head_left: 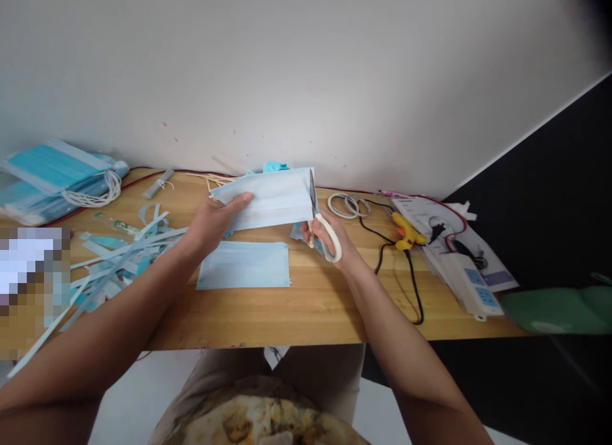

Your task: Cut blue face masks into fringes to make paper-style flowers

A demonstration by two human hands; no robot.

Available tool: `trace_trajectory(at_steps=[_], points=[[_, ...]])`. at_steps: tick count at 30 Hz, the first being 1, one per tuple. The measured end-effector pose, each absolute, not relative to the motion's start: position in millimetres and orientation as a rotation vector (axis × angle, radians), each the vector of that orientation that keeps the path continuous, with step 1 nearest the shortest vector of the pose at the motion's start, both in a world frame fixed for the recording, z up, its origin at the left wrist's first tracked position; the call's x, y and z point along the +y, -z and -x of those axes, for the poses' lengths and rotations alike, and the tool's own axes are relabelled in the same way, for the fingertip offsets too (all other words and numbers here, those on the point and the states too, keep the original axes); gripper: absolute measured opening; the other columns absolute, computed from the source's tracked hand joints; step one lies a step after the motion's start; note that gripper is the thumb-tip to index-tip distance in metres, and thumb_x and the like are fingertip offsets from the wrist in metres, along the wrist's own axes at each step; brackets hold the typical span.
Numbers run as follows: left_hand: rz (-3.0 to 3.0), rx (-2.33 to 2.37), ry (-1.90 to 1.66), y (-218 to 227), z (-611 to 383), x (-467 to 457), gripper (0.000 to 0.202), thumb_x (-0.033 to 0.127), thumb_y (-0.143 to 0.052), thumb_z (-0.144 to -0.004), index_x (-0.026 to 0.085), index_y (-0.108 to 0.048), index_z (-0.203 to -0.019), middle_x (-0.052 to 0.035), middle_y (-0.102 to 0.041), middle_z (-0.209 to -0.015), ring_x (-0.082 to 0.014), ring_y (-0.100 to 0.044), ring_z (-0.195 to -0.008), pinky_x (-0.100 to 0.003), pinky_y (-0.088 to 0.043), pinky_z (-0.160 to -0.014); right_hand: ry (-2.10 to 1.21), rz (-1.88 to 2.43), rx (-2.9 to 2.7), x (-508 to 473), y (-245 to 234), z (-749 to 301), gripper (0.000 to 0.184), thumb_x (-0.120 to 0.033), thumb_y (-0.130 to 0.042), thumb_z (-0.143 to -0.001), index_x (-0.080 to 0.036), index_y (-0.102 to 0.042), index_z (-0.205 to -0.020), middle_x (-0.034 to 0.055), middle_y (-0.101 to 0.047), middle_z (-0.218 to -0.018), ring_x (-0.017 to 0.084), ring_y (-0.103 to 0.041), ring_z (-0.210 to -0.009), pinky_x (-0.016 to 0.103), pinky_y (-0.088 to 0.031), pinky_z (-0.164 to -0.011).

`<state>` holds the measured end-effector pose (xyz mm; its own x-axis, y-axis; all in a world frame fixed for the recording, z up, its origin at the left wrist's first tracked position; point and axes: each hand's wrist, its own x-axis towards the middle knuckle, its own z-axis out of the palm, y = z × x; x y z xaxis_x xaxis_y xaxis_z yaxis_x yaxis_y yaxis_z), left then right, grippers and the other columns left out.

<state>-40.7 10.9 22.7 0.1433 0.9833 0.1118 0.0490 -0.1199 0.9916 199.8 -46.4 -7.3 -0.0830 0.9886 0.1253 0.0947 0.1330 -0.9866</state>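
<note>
My left hand (220, 218) pinches the left end of a light blue face mask (272, 199) with its thumb on top, holding it above the table. White-handled scissors (328, 238) are in my right hand (337, 234), its fingers through the loops. Their blades lie along the right short edge of the mask. Below, a second flat blue mask piece (243, 265) rests on the table. Some blue material (301, 233) lies partly hidden behind my right hand.
Cut blue strips (119, 260) are heaped at left, before a stack of masks with white cords (57, 164). Tape rolls (349, 206), a yellow glue gun (407, 231) with black cable, papers (478, 254) and a power strip (473, 285) occupy the right. A green object (554, 310) juts past the table edge.
</note>
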Motion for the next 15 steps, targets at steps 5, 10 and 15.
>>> trace_trajectory(at_steps=[5, 10, 15], points=[[-1.392, 1.088, -1.183, -18, 42, 14, 0.044, 0.057, -0.073, -0.075, 0.021, -0.073, -0.101, -0.0070, -0.077, -0.108, -0.0319, -0.068, -0.108, -0.039, -0.059, -0.087, -1.123, 1.149, -1.415, -47, 7, -201, 0.057, -0.077, -0.061, -0.077, -0.020, -0.058, -0.078, -0.0002, -0.057, -0.071, 0.011, -0.046, -0.057, 0.028, -0.036, -0.054], [-1.399, 1.104, -1.176, -20, 41, 13, 0.046, 0.057, -0.073, -0.074, 0.021, -0.073, -0.103, -0.0066, -0.076, -0.113, -0.0313, -0.067, -0.110, -0.038, -0.058, -0.090, -1.116, 1.126, -1.456, -48, 5, -200, 0.056, -0.076, -0.061, -0.078, -0.021, -0.058, -0.080, 0.0005, -0.058, -0.074, 0.012, -0.047, -0.059, 0.028, -0.037, -0.056], [-1.468, 1.163, -1.102, -29, 42, 7, 0.045, 0.058, -0.075, -0.073, 0.021, -0.074, -0.100, -0.0062, -0.076, -0.112, -0.0334, -0.066, -0.113, -0.040, -0.056, -0.095, -1.096, 1.123, -1.469, -49, 4, -200, 0.054, -0.074, -0.059, -0.082, -0.021, -0.057, -0.079, 0.0005, -0.058, -0.075, 0.011, -0.047, -0.060, 0.028, -0.038, -0.059]])
